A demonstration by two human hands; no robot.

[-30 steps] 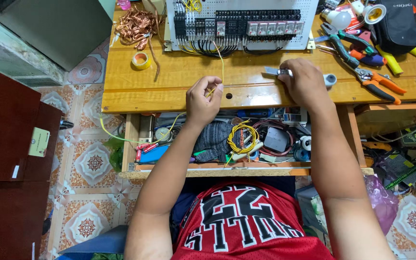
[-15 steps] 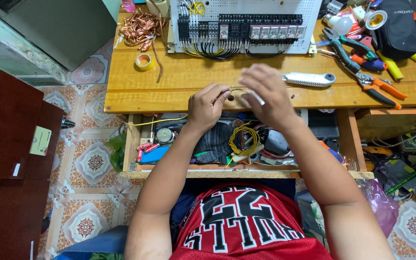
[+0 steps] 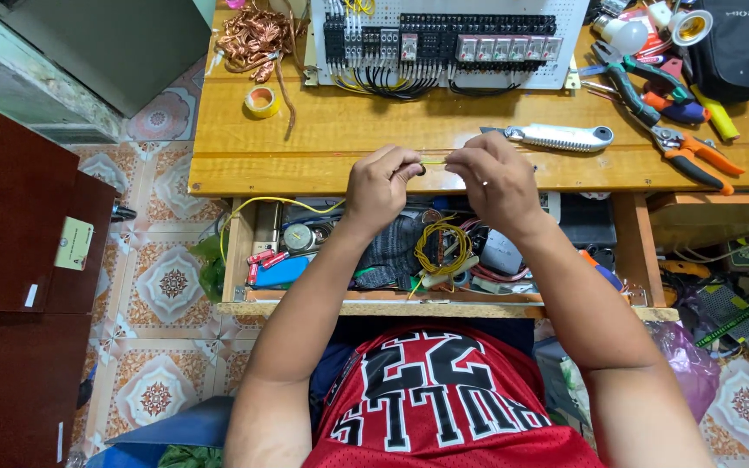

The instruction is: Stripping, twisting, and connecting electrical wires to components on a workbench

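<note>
My left hand (image 3: 381,184) and my right hand (image 3: 494,179) meet over the front edge of the wooden workbench (image 3: 322,139). Both pinch a thin yellow wire (image 3: 433,162) that spans the short gap between their fingertips. The wire's tail (image 3: 270,203) loops down to the left toward the open drawer (image 3: 322,299) below the bench. A white-handled utility knife (image 3: 556,136) lies on the bench just beyond my right hand. Farther back stands a white panel with rows of electrical terminals and breakers (image 3: 444,39).
Pliers and cutters with orange and green handles (image 3: 678,143) lie at the right, near a bulb and a black pouch. A tangle of copper wire (image 3: 253,35) and a yellow tape roll (image 3: 262,101) sit at back left. A dark red cabinet (image 3: 28,260) stands left.
My right hand left the utility knife on the bench and came to my left hand. Both hands now hold the yellow wire between them, a little higher than half a second ago.
</note>
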